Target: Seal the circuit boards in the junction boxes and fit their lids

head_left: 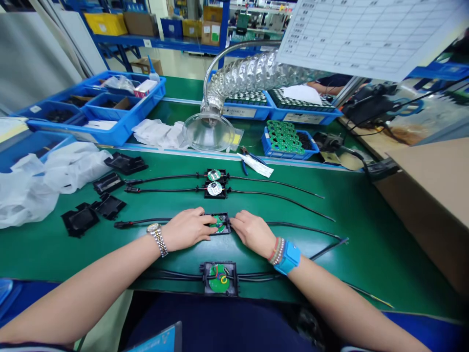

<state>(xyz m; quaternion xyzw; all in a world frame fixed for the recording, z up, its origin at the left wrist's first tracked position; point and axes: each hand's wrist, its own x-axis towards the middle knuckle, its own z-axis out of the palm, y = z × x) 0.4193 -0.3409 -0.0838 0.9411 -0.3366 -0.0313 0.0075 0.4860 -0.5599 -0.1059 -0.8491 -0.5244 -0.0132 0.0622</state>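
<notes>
Noted at the middle of the green desk [384, 230]: black case [228, 226], open upward, with green board [221, 224] inside and black cable [300, 225] leading out left and right. Found left hand [188, 229] at the left side of the case, fingers laid over the board's left part; cannot tell whether gripping or only pressing. Found right hand [254, 232] at the right end, fingertips bunched where the cable leaves; cannot confirm a pinch. Recorded on the far side a pair of cased boards [215, 188], and on the near side an open case [234, 288] with wired board and several cables. Judged at risk: wires strained at their joints, from pulling on the cable with the board loosely seated; board scratched or flexed, from uneven finger pressure — or from contact with the metal watch [158, 238]. Judged possible also: near case dragged sideways, from catching its cables, apparently routed beneath the right forearm [322, 288].
</notes>
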